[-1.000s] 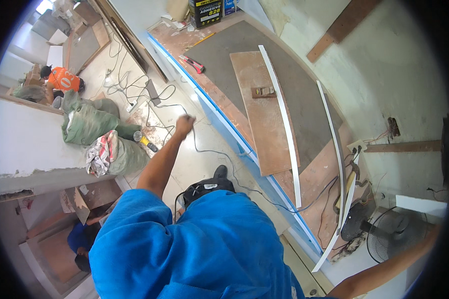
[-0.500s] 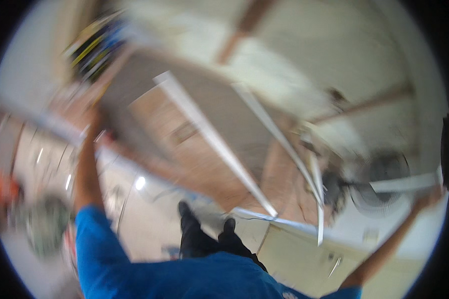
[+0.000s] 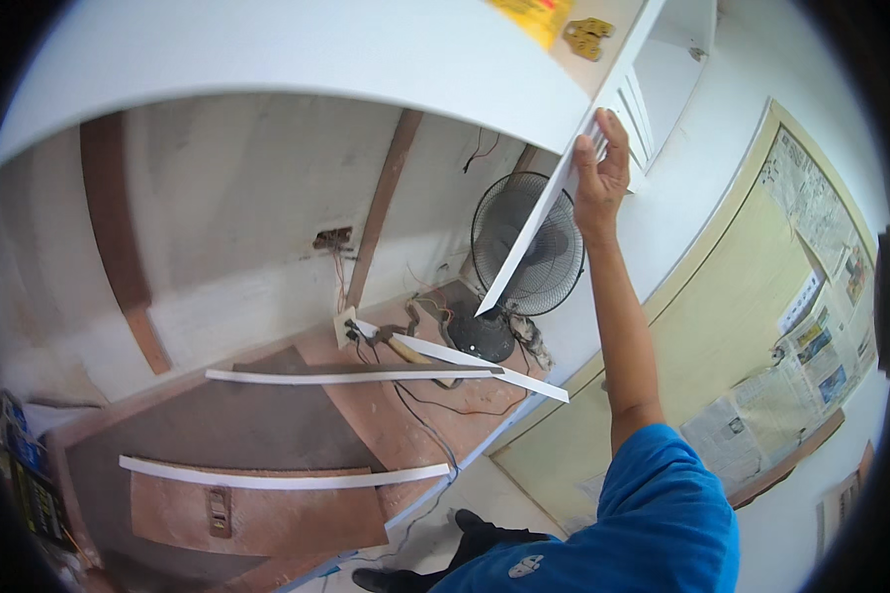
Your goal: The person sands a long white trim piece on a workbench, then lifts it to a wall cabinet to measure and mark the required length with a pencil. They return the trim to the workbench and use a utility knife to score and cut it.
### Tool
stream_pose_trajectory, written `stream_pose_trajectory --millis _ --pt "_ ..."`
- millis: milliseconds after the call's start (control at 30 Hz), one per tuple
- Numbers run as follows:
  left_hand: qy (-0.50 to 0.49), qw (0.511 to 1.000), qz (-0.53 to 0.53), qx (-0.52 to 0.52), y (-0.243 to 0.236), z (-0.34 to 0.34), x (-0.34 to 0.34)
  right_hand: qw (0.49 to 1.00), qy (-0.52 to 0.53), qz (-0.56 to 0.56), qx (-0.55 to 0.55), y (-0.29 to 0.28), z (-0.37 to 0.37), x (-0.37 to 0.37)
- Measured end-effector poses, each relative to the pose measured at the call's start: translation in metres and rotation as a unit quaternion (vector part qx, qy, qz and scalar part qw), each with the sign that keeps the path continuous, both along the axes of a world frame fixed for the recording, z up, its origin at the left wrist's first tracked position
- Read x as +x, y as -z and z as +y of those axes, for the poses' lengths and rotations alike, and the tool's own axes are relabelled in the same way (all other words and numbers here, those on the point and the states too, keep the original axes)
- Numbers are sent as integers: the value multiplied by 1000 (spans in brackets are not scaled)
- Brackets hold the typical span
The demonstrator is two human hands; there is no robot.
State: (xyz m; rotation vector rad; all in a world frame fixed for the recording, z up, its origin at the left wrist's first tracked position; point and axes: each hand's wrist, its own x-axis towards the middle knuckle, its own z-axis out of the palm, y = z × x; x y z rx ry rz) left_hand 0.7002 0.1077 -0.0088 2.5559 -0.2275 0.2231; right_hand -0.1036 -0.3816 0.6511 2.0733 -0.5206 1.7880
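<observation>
My right hand [image 3: 605, 173] is raised at the upper right and pinches a long white strip [image 3: 529, 247] between thumb and fingers. The strip slants upward along the edge of a white overhead cabinet [image 3: 366, 59], its lower end hanging free before a black fan [image 3: 539, 237]. A brass-coloured hinge [image 3: 588, 40] sits on the cabinet's bare wood above the hand. My left hand is out of view.
On the brown countertop [image 3: 326, 420] lie more white strips [image 3: 287, 479], a brown board [image 3: 297, 519] bearing a small wooden block tool [image 3: 220, 511], a wooden-handled hammer [image 3: 410, 351] and loose cables. Newspaper sheets [image 3: 811, 366] cover part of a pale door [image 3: 643, 385].
The view has swung up and to the right, bringing the cabinet in. My right hand has gone up with the white strip to the cabinet edge. My left arm has left the picture.
</observation>
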Motion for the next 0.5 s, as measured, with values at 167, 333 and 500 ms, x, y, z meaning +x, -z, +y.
stream_pose_trajectory --millis 167,333,500 --pt "-17 971 58 -231 -30 35 -142 999 -34 -18 23 -3 4 5" --pt "244 789 317 -466 -148 -41 -302 999 -10 -40 -9 -9 7 9" --pt "439 738 246 -450 -363 -154 -436 999 -13 -46 2 -13 7 12"
